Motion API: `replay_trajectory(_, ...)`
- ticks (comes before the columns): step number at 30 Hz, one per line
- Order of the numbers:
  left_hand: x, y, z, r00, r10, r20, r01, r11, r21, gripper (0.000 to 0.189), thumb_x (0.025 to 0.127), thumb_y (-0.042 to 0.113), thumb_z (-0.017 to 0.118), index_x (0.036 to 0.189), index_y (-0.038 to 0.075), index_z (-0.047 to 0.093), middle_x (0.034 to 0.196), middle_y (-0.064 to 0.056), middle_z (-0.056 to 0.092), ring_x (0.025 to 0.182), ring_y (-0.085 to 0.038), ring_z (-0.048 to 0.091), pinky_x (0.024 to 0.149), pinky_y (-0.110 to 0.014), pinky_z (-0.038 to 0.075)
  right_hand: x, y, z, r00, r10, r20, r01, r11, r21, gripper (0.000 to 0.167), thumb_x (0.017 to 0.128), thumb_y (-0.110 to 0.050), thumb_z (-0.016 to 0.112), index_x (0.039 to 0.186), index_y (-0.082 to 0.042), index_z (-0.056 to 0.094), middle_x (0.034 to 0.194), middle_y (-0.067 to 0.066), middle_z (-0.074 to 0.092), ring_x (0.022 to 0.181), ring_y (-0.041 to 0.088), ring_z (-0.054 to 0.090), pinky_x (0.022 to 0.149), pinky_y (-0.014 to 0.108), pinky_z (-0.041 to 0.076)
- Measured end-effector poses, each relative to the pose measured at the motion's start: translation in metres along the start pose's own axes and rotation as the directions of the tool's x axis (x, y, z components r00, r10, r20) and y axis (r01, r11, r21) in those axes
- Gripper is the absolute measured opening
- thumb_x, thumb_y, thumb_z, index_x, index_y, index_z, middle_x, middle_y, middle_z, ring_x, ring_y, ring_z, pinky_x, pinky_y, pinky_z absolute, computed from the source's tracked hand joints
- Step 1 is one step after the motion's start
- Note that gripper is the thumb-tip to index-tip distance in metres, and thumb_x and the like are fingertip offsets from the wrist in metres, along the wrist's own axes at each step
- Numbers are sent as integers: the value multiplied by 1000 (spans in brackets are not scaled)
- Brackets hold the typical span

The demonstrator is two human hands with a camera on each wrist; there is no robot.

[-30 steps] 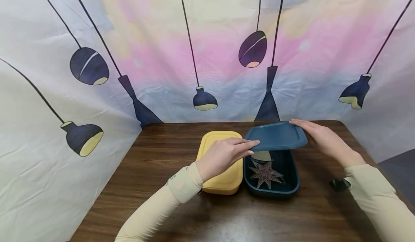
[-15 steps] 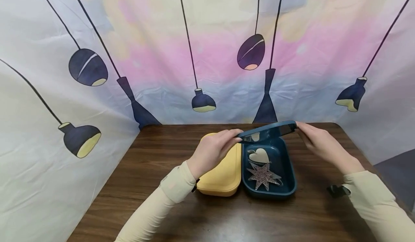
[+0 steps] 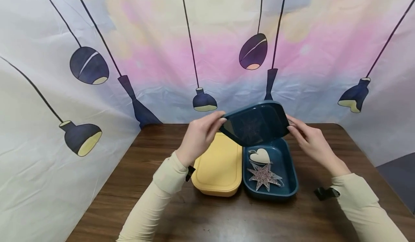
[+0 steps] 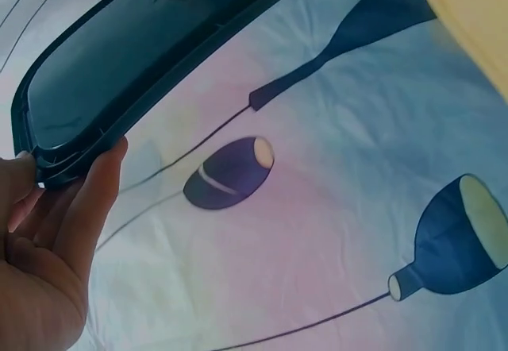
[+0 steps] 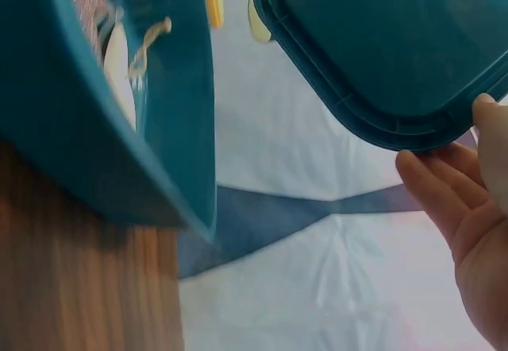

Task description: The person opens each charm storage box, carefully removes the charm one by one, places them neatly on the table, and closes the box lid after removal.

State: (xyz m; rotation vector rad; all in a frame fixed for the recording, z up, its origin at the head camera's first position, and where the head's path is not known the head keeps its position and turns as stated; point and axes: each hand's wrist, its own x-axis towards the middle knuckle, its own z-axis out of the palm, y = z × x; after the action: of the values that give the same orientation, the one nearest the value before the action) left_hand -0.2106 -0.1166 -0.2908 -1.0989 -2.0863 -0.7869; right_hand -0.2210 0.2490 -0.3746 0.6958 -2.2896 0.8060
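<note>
A dark blue lid (image 3: 256,125) is held up in the air, tilted so that its glossy underside faces me. My left hand (image 3: 199,135) pinches its left end, thumb on one face and fingers on the other, as the left wrist view shows. At the right end, my right hand (image 3: 312,143) pinches the rim between thumb and fingers. Below the lid stands the uncovered blue box (image 3: 289,175). Inside it lie a cream heart ornament (image 3: 260,156) with a string loop and a glittery pink star ornament (image 3: 264,176). Something clear or silvery lies partly hidden under the star.
A yellow box (image 3: 218,166) with its lid on stands right beside the blue box, to its left. Both rest on a dark wooden table (image 3: 155,155). Behind the table hangs a cloth (image 3: 155,101) printed with lamps.
The lid has been lifted off the blue box, raised and tipped until its underside shows. Both hands moved with it, the left one up and to the left. The heart came into full view.
</note>
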Motion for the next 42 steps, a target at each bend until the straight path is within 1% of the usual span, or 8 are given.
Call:
replay_trajectory(6,4,-6,-18,996,-84,-38,83,996,-22,22,105,16,57,121,7,69,62,4,48,51,-8,39,52,-28,39,-1,-12,9,992,122,-37,-118,989,83,37,103,-11,60,140,-14,63,101,7,72,55,10,45,54,23,35)
replay_trajectory(10,6,-9,-25,992,-117,-54,116,993,-29,22,105,18,56,121,9,69,57,4,40,46,-9,33,48,-29,33,-3,-17,12,990,138,-36,-133,985,111,32,102,-12,61,133,-8,67,114,13,73,73,6,60,62,17,42)
replay_trajectory(14,12,-12,-33,988,-147,-49,145,988,-50,26,107,22,53,123,11,69,53,4,38,40,-10,31,44,-29,30,-2,-22,13,987,158,-16,-154,979,131,31,101,-12,63,132,-7,68,110,11,74,81,7,67,65,13,46)
replay_trajectory(18,15,-14,-44,979,-198,-49,193,978,-84,29,107,23,53,128,10,69,50,3,42,39,-7,41,47,-27,41,-1,-30,14,985,172,33,-175,974,144,32,101,-14,63,132,-7,68,103,9,76,83,5,69,68,11,48)
replay_trajectory(23,18,-16,-51,965,-261,-16,257,957,-133,33,107,24,52,132,9,67,67,-6,63,56,-9,64,64,-30,57,-10,-43,15,986,155,52,-162,971,176,31,99,-9,65,130,-4,68,99,8,76,80,7,70,70,10,50)
replay_trajectory(31,21,-20,-57,946,-323,-8,320,940,-122,34,107,25,52,133,10,67,79,-12,69,51,-13,61,60,-32,57,-18,-58,20,987,138,83,-154,961,229,36,99,-8,65,136,-8,65,95,2,76,79,9,71,69,15,52)
replay_trajectory(38,27,-25,-59,930,-367,14,365,919,-146,36,107,28,53,136,11,66,125,-15,69,66,-18,71,59,-31,58,-23,-66,18,968,197,156,-233,936,265,39,101,-12,64,139,-5,62,100,6,76,82,11,73,73,17,54)
replay_trajectory(42,26,-28,-59,924,-382,19,381,914,-137,35,107,29,53,135,13,67,122,-14,70,65,-17,71,58,-28,57,-28,-73,16,958,216,190,-265,920,287,42,101,-13,64,142,-6,59,100,6,77,83,5,72,73,18,54)
